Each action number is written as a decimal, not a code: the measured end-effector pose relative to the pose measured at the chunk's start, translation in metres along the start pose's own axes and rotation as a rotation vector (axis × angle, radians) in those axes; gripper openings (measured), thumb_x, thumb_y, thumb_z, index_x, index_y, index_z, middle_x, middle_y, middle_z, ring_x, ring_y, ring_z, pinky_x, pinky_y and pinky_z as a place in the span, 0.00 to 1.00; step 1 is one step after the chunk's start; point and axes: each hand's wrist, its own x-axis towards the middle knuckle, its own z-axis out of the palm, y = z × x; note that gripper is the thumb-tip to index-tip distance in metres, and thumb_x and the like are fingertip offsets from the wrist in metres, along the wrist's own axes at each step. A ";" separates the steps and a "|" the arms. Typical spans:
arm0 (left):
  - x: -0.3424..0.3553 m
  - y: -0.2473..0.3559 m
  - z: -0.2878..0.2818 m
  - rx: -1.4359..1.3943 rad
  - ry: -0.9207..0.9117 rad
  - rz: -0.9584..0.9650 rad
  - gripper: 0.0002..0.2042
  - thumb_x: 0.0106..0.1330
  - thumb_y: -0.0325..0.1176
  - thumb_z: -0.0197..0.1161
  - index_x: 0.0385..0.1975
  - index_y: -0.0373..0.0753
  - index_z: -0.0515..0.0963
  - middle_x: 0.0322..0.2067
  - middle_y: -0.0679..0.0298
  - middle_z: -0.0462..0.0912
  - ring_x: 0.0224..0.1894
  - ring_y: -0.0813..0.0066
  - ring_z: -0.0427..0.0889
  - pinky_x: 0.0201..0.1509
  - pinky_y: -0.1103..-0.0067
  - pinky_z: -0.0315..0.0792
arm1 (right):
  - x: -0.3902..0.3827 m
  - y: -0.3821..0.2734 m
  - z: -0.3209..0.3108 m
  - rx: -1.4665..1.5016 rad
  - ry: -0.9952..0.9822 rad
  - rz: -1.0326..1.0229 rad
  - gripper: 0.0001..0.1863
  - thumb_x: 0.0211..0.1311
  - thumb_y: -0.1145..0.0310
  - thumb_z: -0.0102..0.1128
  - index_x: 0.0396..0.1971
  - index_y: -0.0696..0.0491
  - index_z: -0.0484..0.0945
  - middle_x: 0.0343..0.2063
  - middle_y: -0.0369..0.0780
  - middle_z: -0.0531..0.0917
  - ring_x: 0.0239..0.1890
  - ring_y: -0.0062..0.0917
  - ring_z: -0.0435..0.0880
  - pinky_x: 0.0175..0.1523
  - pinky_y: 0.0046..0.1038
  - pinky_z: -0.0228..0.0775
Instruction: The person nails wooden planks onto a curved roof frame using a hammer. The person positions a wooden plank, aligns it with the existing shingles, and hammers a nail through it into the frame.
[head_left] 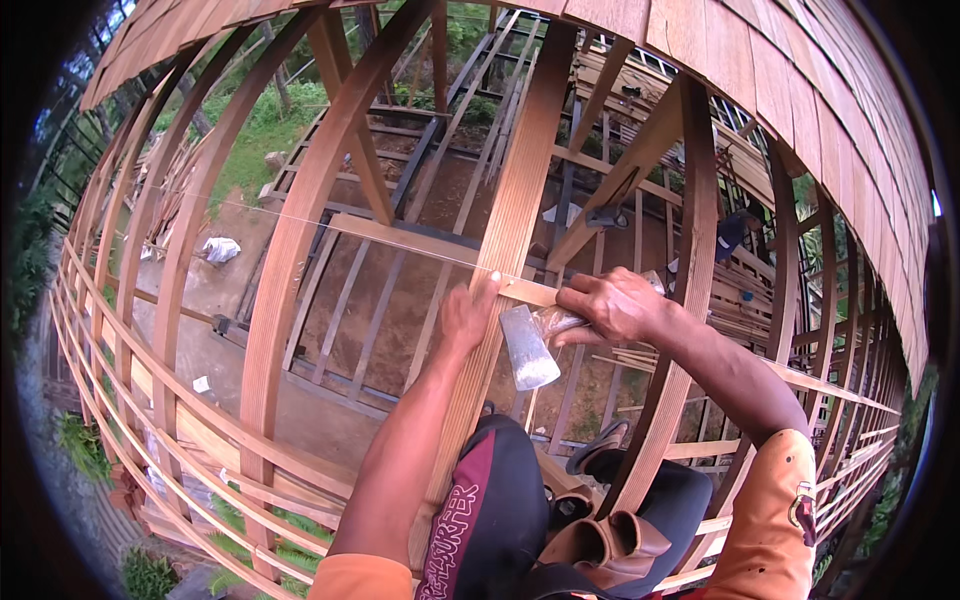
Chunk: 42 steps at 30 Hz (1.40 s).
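Observation:
My right hand (622,306) is closed round the handle of a hatchet (530,352), whose worn metal head hangs over the right edge of a sloping rafter (520,190). A short wooden batten (530,292) lies across that rafter, and my right fingers touch its right part. At the batten's left end my left hand (466,312) presses on the rafter, fingers curled and thumb on top. Whatever is pinched there, if anything, is too small to make out. A thin taut string (400,245) runs across the rafters and passes by my left thumb.
Wooden shingles (780,80) cover the roof above right. More rafters (290,260) stand on both sides, with long battens (200,420) at lower left. Floor joists and bare ground show far below. A brown leather pouch (610,540) hangs at my waist. Another person (735,232) is at right.

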 end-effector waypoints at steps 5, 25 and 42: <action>-0.009 -0.004 -0.010 -0.116 -0.049 0.040 0.39 0.66 0.65 0.53 0.40 0.22 0.79 0.37 0.31 0.81 0.45 0.35 0.82 0.49 0.56 0.73 | -0.075 -0.043 0.038 0.509 0.108 0.234 0.30 0.63 0.40 0.61 0.37 0.58 0.75 0.32 0.50 0.80 0.35 0.52 0.82 0.40 0.45 0.76; -0.015 -0.003 -0.015 -0.235 -0.159 0.125 0.36 0.69 0.63 0.55 0.48 0.26 0.77 0.43 0.36 0.81 0.51 0.40 0.80 0.55 0.59 0.71 | -0.025 -0.088 0.046 0.608 0.448 0.477 0.26 0.71 0.70 0.51 0.65 0.58 0.58 0.50 0.60 0.77 0.48 0.61 0.79 0.53 0.50 0.73; -0.006 -0.027 -0.007 -0.189 -0.107 0.135 0.41 0.65 0.68 0.55 0.41 0.21 0.74 0.42 0.28 0.79 0.52 0.35 0.79 0.56 0.55 0.72 | -0.023 -0.118 0.055 1.075 0.939 0.307 0.18 0.71 0.62 0.56 0.44 0.62 0.64 0.24 0.53 0.76 0.24 0.54 0.75 0.33 0.44 0.68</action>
